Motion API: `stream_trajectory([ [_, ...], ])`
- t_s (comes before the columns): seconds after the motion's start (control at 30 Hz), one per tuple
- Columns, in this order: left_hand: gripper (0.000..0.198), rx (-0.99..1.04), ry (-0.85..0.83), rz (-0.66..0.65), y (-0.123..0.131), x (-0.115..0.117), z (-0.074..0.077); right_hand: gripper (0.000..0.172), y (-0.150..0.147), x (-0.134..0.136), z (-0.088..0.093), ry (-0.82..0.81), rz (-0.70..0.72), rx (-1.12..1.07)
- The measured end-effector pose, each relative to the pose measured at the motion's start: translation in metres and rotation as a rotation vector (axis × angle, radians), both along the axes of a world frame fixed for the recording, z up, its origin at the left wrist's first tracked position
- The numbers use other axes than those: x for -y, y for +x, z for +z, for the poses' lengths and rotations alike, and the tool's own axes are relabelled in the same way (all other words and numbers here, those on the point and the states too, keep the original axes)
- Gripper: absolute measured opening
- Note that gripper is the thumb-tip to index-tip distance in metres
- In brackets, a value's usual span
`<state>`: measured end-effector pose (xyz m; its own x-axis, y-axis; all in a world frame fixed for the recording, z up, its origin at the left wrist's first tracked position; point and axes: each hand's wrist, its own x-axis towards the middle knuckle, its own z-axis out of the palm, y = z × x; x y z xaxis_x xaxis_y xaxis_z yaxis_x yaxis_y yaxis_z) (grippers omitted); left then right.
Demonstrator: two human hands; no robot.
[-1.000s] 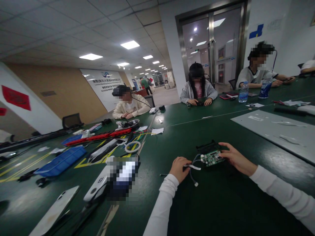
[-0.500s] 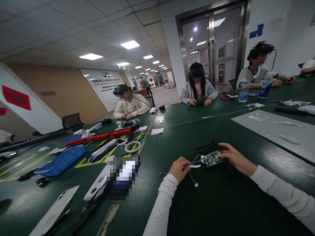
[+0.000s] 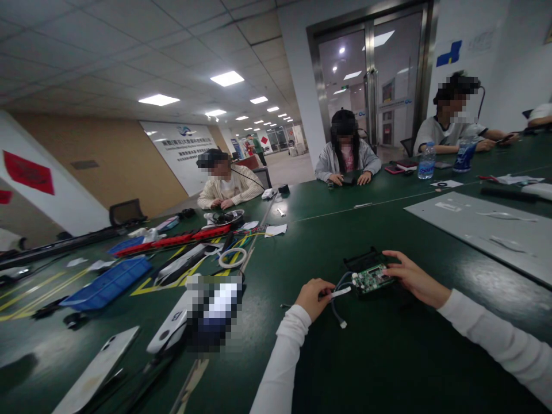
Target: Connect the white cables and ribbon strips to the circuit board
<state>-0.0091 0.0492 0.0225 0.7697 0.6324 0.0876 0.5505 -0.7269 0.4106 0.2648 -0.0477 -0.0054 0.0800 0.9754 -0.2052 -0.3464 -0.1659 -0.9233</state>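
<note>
My left hand [image 3: 313, 298] pinches a short white flat strip [image 3: 342, 291], which looks like a ribbon cable, close to the left edge of a green circuit board [image 3: 369, 278]. My right hand [image 3: 416, 279] grips that board by its right side, thumb and fingers at its edge. A dark cable [image 3: 336, 311] with a white plug hangs below the strip, and grey wires loop by the board's left end. Behind the board lies a black frame-like part [image 3: 361, 257], partly hidden by it.
On the left are a blue tray [image 3: 107, 283], a white phone [image 3: 97, 371], a white handheld device [image 3: 172, 322] and a white cable coil [image 3: 233, 258]. A grey panel [image 3: 478, 230] lies at the right. Several people sit across the green table [image 3: 319, 230], near a water bottle [image 3: 426, 161].
The white strip in my left hand has tilted, its free end now pointing slightly upward. My left hand has turned slightly. My right hand and the board stay nearly still.
</note>
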Motion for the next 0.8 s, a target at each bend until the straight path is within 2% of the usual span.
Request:
stream_trajectory([
  [0.33,0.028,0.069,-0.027,0.027,0.001,0.002,0.002,0.063,-0.003,0.0,0.005,-0.01,-0.007,0.015],
  [0.53,0.023,0.184,0.091,0.079,-0.002,-0.001,0.005,0.061,-0.001,0.0,0.0,0.012,0.002,0.032],
  [0.7,0.018,0.299,0.209,0.194,-0.008,-0.008,0.008,0.061,0.003,-0.002,-0.007,0.025,0.029,0.063],
  [0.8,0.015,0.355,0.242,0.295,-0.015,-0.015,0.005,0.057,0.007,-0.006,-0.014,0.059,0.038,0.192],
])
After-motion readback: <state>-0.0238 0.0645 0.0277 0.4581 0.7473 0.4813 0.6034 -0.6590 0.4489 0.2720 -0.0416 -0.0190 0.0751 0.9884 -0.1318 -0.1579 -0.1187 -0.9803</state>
